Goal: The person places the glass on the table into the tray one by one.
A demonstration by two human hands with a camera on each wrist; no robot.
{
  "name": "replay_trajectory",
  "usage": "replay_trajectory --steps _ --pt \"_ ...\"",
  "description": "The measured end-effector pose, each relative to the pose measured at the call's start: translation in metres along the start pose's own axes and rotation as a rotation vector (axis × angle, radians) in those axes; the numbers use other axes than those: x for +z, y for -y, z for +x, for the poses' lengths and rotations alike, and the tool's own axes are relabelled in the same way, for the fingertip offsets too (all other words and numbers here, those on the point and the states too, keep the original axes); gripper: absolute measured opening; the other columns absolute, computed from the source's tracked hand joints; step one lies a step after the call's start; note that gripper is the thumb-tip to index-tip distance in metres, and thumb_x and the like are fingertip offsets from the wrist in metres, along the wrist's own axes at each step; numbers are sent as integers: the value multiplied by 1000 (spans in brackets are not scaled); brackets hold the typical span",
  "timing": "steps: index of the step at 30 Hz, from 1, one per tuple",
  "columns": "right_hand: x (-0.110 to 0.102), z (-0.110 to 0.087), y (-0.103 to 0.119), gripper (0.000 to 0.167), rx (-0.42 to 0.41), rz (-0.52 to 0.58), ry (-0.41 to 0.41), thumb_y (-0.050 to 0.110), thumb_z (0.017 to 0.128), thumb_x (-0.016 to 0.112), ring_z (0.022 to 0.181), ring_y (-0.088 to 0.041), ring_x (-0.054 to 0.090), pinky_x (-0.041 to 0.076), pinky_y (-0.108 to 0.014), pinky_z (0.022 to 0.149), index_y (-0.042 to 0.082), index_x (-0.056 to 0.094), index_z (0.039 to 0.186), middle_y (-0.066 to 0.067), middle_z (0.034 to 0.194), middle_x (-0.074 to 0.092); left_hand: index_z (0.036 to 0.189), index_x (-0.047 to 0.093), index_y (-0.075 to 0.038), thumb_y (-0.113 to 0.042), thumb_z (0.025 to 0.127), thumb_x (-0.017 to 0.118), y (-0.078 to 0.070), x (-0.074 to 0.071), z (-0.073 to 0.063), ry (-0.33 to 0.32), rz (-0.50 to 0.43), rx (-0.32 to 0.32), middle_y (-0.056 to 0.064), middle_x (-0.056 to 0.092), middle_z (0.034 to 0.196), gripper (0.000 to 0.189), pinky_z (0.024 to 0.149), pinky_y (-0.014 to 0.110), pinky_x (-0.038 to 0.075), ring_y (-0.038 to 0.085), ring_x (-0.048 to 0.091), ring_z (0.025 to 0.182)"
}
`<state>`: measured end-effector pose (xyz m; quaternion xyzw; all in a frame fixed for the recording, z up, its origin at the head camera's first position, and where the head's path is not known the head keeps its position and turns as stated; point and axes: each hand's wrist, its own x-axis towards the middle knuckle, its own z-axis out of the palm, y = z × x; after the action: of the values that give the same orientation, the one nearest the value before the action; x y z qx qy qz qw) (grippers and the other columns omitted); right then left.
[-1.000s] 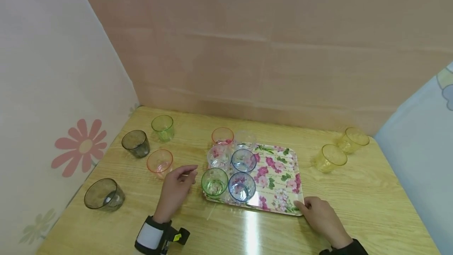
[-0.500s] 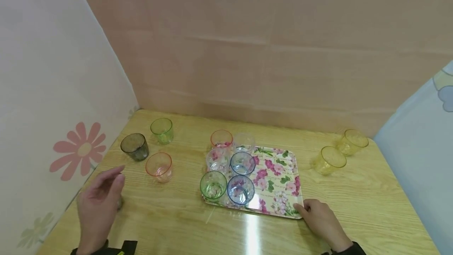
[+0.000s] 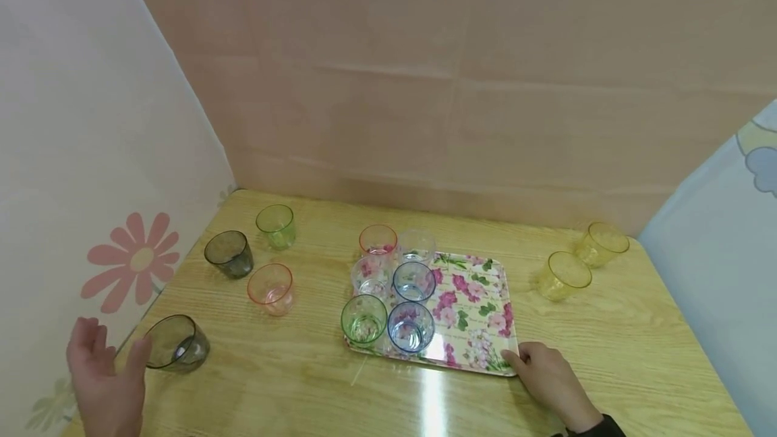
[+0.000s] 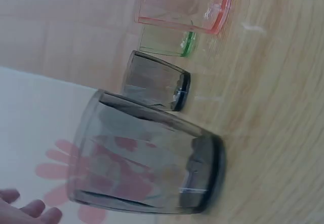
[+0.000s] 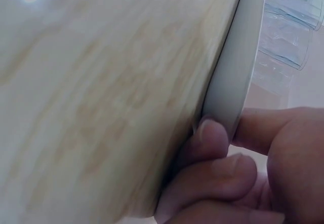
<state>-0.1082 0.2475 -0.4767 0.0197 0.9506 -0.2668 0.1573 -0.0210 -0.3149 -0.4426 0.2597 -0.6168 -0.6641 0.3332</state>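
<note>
At the left front, my left hand (image 3: 108, 380) is spread with its thumb beside the rim of a dark grey glass (image 3: 189, 348). In the left wrist view that grey glass (image 4: 147, 158) stands upright, large and close, with fingertips (image 4: 33, 207) at the lower left, apart from it. My right hand (image 3: 549, 377) pinches the near right corner of a floral tray (image 3: 479, 322), thumb on top and fingers curled under the rim (image 5: 228, 77) in the right wrist view. Grouped on the tray's left half are a green glass (image 3: 364, 322), two blue glasses (image 3: 411, 329), two clear glasses and a red-rimmed glass (image 3: 379, 241).
Further left stand another dark glass (image 3: 231, 256), a green glass (image 3: 276, 229) and a pink-red glass (image 3: 272, 290). Two yellow glasses (image 3: 564, 278) are at the back right. Cloth walls (image 3: 449, 127) border the wooden table (image 3: 291, 383) behind and on both sides.
My left hand has moved left from beside the tray, past the near dark glass to its outer side, and its fingers have spread. The right hand stays at the tray corner.
</note>
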Motion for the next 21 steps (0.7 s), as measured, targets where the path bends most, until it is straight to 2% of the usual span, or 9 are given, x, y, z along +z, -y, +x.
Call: replay_trajectory --steps 3,5,7,10,12,13,17,21 --pt "0 0 -1 40 -4 -1 -6 26 99 65 55 -16 36 27 -28 57 11 49 66 0 59 40 161 -18 -31 -3 102 57 11 -9 6 94 63 -175 -8 -4 170 99 120 17 3 3 -4 152" --pt "1 0 -1 40 -8 -3 -9 27 99 65 55 -16 37 27 -28 57 12 49 66 0 59 40 154 -30 -38 -8 103 56 20 -14 8 171 79 -238 -14 -15 167 104 119 18 1 2 -12 151" --pt "1 0 -2 40 -12 -9 -13 27 99 65 55 -16 37 27 -28 57 12 48 66 0 60 40 150 -37 -38 -10 103 55 29 -18 10 245 46 -245 -13 -21 166 107 117 14 10 3 -17 150" --pt "2 1 -2 41 -16 -14 -16 26 99 66 55 -16 37 27 -28 57 12 48 66 0 60 40 148 -41 -34 -11 103 54 41 -23 10 342 -40 -218 -10 -26 164 107 107 7 22 5 -19 149" --pt "3 1 -3 41 -16 -17 -18 26 99 66 55 -16 36 27 -28 57 12 48 65 0 59 40 148 -42 -31 -11 104 53 47 -26 10 401 -54 -194 -10 -26 164 106 106 6 21 4 -18 149" --pt "3 1 -3 41 -15 -17 -18 26 99 66 55 -16 36 27 -28 56 12 48 65 0 59 40 148 -42 -30 -10 104 52 49 -27 10 428 -53 -183 -9 -26 165 106 110 9 18 4 -17 150" --pt "3 1 -3 41 -11 -17 -17 26 99 66 55 -16 37 27 -28 56 12 48 65 0 59 40 151 -38 -30 -6 104 54 54 -29 8 491 58 -182 -8 -18 167 106 117 17 2 1 -10 150" --pt "3 1 -3 41 -18 -14 -22 26 99 66 54 -16 36 27 -27 56 11 48 66 0 59 40 155 -31 -31 -7 102 60 56 -28 7 489 167 -193 -9 -4 170 108 118 14 5 4 -5 152"
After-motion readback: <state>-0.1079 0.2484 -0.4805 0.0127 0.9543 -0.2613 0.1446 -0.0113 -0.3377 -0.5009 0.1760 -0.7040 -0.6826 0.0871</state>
